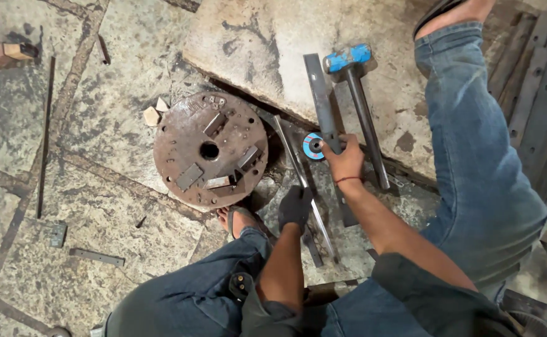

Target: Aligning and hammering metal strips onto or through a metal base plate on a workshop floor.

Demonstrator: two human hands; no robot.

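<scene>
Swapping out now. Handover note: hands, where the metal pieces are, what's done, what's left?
Left hand, dark glove: gripping a thin angled metal strip on the stone floor.
Right hand, bare: holding a flat steel bar by a blue-centred grinding disc.
Blue-headed sledgehammer lies beside the bar. Rusty round plate to the left.
Done: pieces laid out, held. Left: no working of the strip or bar visible yet.
</scene>
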